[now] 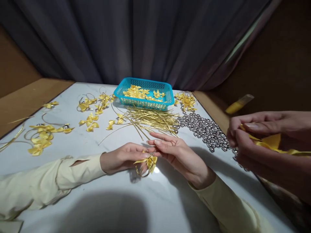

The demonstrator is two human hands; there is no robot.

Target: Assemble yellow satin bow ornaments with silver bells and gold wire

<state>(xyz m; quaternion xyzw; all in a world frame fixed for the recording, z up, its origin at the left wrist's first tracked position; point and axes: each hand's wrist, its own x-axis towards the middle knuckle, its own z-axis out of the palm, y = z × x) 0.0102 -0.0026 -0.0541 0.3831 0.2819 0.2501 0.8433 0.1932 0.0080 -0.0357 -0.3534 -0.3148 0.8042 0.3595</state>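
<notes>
1. Head view: left hand (pixel 121 158) and right hand (pixel 177 153) meet low over the white counter (pixel 102 200), both in cream sleeves.
2. Both hands' fingers pinched shut on one yellow ribbon bow (pixel 148 160) with a gold wire loop (pixel 143 171) hanging under it, just above the counter.
3. Behind: gold wire bundle (pixel 153 120), blue basket (pixel 167 94) of bows, silver bells (pixel 204 129) at right.
4. Finished bows (pixel 41 139) scattered left.
5. Co-worker's hands (pixel 257 139) at right edge grip yellow ribbon (pixel 273 142).
</notes>
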